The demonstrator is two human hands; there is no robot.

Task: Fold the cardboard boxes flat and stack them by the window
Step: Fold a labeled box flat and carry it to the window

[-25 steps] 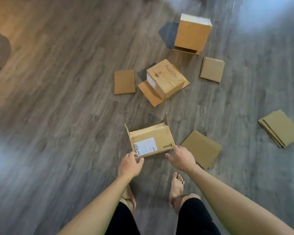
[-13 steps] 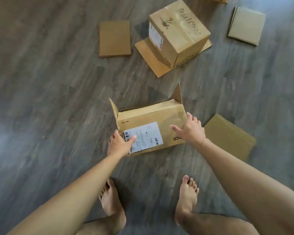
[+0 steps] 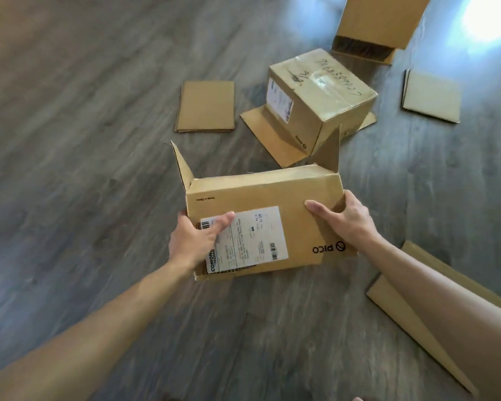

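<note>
Both hands hold a brown rectangular cardboard box (image 3: 261,204) bearing a white shipping label (image 3: 252,235), one at each end. At the near-left corner, the left hand (image 3: 195,241) has its thumb laid across the label and its fingers out of sight behind the box's end. The right hand (image 3: 342,218) grips the opposite end, thumb flat on the front panel above the printed "PICO" mark and fingers wrapped round the corner. Two end flaps stand up from the far side of the box, one beyond each grip; whether the box is resting on the grey wood-plank floor (image 3: 84,169) or just above it cannot be told.

Beyond the right grip sits a second brown cardboard box with handwriting on its taped top (image 3: 324,96), its lower flaps splayed on the floor. Farther off stands a taller brown box (image 3: 379,21), cut off by the frame's top edge. A flattened brown cardboard piece (image 3: 206,107) lies beyond the left grip, another (image 3: 431,95) well to the right, and a third (image 3: 402,302) lies partly under the right forearm.
</note>
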